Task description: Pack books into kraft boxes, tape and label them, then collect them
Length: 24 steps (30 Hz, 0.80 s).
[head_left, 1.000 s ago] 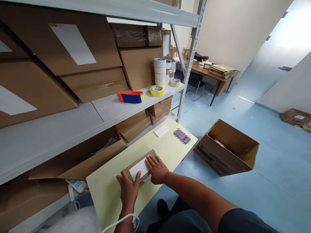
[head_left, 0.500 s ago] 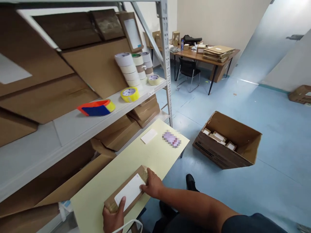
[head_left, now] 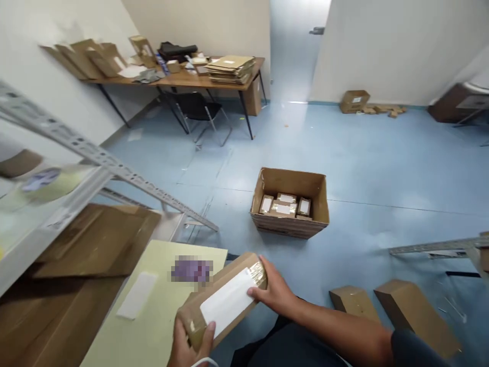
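Between my two hands is a long brown cardboard box (head_left: 225,295) with a white label on its upper face and shiny clear tape on its ends. My left hand (head_left: 191,339) grips the near left end, thumb on the label's edge. At the far right end my right hand (head_left: 273,288) is closed around the box, its thumb also by the label. The box is raised beside the pale yellow table (head_left: 156,300). On that table lie a white card (head_left: 136,295) and a pixelated purple item (head_left: 191,270).
A large open carton (head_left: 292,224) on the blue floor holds several small labelled boxes. A metal shelf (head_left: 114,168) stands at left. Farther back are a wooden desk (head_left: 183,82) and a black chair (head_left: 198,107). Two cardboard boxes (head_left: 412,311) lie at lower right.
Both hands have lifted the box from the yellow table and carried it toward the table's end. My view has turned right, so the open carton now appears near the middle.
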Tool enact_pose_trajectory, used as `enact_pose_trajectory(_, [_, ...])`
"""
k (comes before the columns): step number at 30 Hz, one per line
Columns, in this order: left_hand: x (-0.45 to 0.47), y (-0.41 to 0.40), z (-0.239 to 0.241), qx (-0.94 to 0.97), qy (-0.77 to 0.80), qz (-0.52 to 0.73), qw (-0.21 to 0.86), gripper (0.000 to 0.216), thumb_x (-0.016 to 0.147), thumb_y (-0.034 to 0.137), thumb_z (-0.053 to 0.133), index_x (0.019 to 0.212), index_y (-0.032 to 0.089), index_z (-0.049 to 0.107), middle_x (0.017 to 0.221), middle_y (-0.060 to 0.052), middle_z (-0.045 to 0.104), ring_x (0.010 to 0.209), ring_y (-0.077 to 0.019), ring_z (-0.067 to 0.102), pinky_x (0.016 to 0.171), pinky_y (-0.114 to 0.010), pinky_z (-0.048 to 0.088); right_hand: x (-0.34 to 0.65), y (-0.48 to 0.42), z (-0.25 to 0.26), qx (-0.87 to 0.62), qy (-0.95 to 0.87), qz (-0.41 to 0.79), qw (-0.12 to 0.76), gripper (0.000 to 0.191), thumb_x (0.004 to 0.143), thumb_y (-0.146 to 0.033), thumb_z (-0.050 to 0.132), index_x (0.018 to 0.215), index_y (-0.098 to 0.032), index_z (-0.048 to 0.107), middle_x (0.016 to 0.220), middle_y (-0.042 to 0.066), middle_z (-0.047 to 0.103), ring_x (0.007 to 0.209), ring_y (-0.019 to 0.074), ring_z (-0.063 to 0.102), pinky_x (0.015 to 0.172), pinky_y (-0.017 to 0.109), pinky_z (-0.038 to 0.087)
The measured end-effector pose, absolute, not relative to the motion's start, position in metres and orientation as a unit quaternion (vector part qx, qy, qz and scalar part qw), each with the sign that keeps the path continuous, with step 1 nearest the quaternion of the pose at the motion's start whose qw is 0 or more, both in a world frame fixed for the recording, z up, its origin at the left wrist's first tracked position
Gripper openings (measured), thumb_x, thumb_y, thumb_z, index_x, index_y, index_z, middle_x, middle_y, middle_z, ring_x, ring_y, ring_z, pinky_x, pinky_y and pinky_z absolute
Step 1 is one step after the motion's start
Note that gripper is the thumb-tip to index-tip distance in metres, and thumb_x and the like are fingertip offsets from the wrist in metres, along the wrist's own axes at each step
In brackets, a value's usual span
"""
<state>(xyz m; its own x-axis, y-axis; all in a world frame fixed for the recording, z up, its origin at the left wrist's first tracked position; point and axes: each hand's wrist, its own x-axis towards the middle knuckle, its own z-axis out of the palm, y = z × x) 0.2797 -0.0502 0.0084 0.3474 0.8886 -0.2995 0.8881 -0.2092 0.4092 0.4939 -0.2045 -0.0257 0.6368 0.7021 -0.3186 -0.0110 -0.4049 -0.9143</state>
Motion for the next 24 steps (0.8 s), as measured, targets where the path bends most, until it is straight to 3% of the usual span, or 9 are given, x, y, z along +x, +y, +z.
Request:
enact_pose_trajectory(4, [0.379, -0.061, -0.009, 0.823, 0.468, -0.062, 0.315, 0.089, 0.086, 0.062, 0.053, 0.16, 0.019, 0.028, 0.156, -0.014, 0.051, 0.139, -0.0339, 0.053, 0.106, -0.04, 0.05, 0.537, -0.264, -0.051, -0.798, -0.117, 0.268, 0.527, 0.083, 0.076, -0.033, 0.074, 0.154, -0.024, 0.044, 0.147, 0.011, 0.057, 0.135, 0.0309, 0.054, 0.116, 0.047, 0.042])
enact_pose_trajectory(10, [0.474, -0.08, -0.013, 0.83, 0.369, -0.159, 0.388, 0.088, 0.089, 0.051, 0.052, 0.162, 0.013, 0.022, 0.15, -0.019, 0.056, 0.134, -0.0341, 0.058, 0.103, -0.04, 0.049, 0.569, -0.306, -0.069, -0.819, 0.007, 0.194, 0.54, 0.072, 0.077, -0.042, 0.073, 0.144, -0.023, 0.054, 0.142, 0.011, 0.063, 0.132, 0.0332, 0.057, 0.114, 0.05, 0.044])
enact_pose_trajectory(24, [0.487, -0.055, -0.026, 0.793, 0.403, -0.036, 0.457, 0.076, 0.088, 0.043, 0.059, 0.156, 0.018, 0.037, 0.144, -0.014, 0.063, 0.127, -0.0292, 0.064, 0.103, -0.036, 0.051, 0.592, -0.269, -0.06, -0.797, -0.018, 0.177, 0.577, 0.072, 0.084, -0.042, 0.066, 0.151, -0.023, 0.046, 0.145, 0.012, 0.06, 0.133, 0.0291, 0.057, 0.114, 0.045, 0.045])
